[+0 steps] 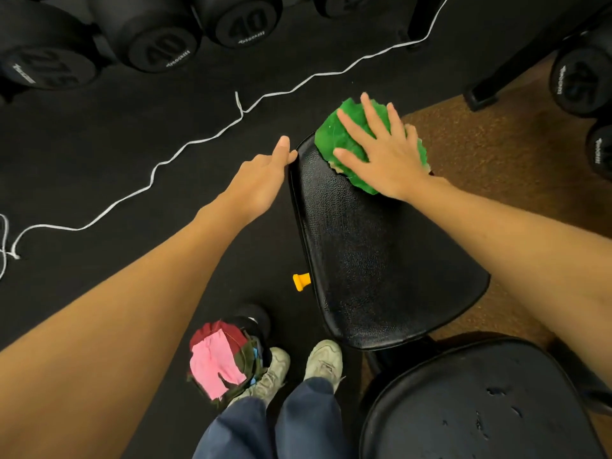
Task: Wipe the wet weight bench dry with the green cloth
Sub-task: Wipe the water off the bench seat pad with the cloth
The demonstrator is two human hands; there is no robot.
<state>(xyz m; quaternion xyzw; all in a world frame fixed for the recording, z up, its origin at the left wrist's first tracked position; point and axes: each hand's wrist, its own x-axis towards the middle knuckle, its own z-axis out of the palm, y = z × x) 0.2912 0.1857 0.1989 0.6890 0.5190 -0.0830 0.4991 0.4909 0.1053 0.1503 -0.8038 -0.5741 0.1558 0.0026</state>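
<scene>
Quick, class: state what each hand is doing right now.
Left hand: open, fingertips touching the weight bench edge.
Right hand: open, fingers spread, pressing the green cloth onto the bench.

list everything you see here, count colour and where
green cloth: 1, green, far end of the bench pad, under the right hand
bench pad: 1, black, centre, long padded section
seat pad: 1, black, scuffed, bottom right
dumbbells: at least 6 partly in view, black, top left and right edge
cord: 1, white, trailing over the black floor
knob: 1, yellow, left of the bench pad
bundle of rags: 1, pink, dark red and olive, by the shoes
shoes: 2, off-white, bottom centre
left hand: fingertips at the pad's far left corner
right hand: flat, pressing the cloth
</scene>
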